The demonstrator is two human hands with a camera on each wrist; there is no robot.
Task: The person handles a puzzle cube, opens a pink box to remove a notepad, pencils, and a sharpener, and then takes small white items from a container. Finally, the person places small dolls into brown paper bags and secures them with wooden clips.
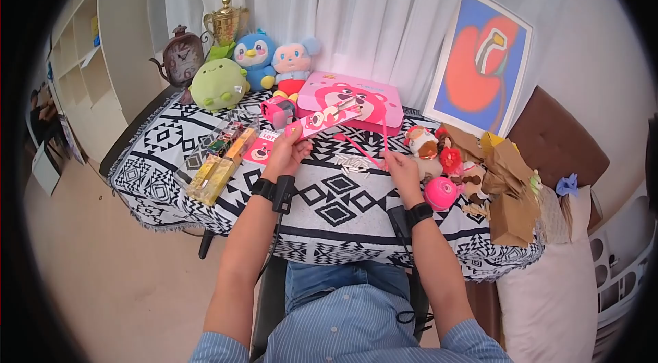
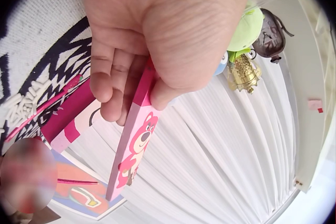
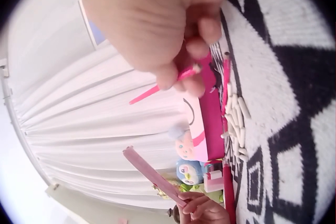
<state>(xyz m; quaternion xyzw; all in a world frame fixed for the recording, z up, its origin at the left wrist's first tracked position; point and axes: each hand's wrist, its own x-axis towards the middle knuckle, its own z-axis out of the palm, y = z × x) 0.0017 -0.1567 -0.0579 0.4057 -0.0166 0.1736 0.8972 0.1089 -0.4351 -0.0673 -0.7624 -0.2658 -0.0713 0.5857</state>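
Observation:
My left hand (image 1: 290,154) grips one end of a long, flat pink box (image 1: 322,120) with a cartoon bear on its face. The left wrist view shows the thumb on one side of this box (image 2: 135,145) and the fingers on the other. Between thumb and fingertips, my right hand (image 1: 403,170) pinches a slim pink pencil (image 3: 144,95), which points up and away. Another pink pencil (image 1: 362,151) lies on the patterned cloth between the hands. Beside it is a loose pile of small white sticks (image 1: 351,164).
A large pink bear box (image 1: 391,114) stands at the back, near plush toys (image 1: 255,61). Yellow packages (image 1: 209,181) and a pink LOT card (image 1: 259,151) lie left. On the right are a pink ball (image 1: 441,193), small dolls and brown paper bags (image 1: 510,219).

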